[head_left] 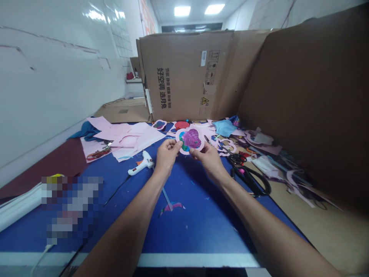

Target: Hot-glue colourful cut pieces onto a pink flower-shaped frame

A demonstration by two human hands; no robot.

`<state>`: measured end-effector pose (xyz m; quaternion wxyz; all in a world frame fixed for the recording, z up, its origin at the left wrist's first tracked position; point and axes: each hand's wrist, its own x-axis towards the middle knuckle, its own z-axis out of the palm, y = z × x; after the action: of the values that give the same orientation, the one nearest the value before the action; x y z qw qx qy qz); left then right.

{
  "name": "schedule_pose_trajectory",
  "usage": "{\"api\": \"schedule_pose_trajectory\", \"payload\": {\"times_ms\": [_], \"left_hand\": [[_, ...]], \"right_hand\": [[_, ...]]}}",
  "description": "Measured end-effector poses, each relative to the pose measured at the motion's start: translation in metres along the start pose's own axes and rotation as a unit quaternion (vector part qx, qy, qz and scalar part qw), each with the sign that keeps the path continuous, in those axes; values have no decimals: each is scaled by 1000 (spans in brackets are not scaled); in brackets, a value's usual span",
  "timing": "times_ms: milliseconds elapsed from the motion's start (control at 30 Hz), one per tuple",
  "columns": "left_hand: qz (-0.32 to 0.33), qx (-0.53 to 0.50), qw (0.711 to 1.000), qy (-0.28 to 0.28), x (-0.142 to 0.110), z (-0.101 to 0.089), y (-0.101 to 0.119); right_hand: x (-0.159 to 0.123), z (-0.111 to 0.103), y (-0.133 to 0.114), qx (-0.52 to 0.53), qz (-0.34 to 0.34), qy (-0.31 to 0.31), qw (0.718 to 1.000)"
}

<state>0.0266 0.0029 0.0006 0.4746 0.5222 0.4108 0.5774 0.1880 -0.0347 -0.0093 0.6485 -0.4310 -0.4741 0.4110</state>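
Observation:
Between my two hands, above the blue table, is a flower-shaped paper cutout (191,139) with a pale pink border and a purple, green and blue middle. My left hand (167,154) pinches its left edge between thumb and fingers. At the lower right edge, my right hand (211,157) grips it the same way. A white glue gun (142,163) lies left of my left wrist, its black cord running toward me. To the right of my right hand are black-handled scissors (255,181) and a smaller pair of scissors (238,158).
Pink paper sheets (144,134) spread over the back left. Blue fabric (224,128) and paper scraps (266,166) crowd the right side. A cardboard box (184,77) walls off the back. A scrap strip (172,207) lies between my forearms.

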Motion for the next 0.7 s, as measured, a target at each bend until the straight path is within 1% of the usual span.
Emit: {"api": "schedule_pose_trajectory", "payload": {"times_ms": [100,200,300,433,700], "left_hand": [[-15,-8,1000,2,-1,-1,1],[-14,-7,1000,-22,-2,-2,0],[-11,-12,999,-43,-3,0,-1],[-12,-53,997,-48,-3,1,-3],[-26,-94,995,-33,-1,-2,-5]], "right_hand": [[-1,2,2,5,15,-5,1000],[1,1,4,10,37,18,999],[3,-2,5,13,37,30,999],[3,-3,7,7,36,22,999],[1,-3,6,4,43,-14,999]]}}
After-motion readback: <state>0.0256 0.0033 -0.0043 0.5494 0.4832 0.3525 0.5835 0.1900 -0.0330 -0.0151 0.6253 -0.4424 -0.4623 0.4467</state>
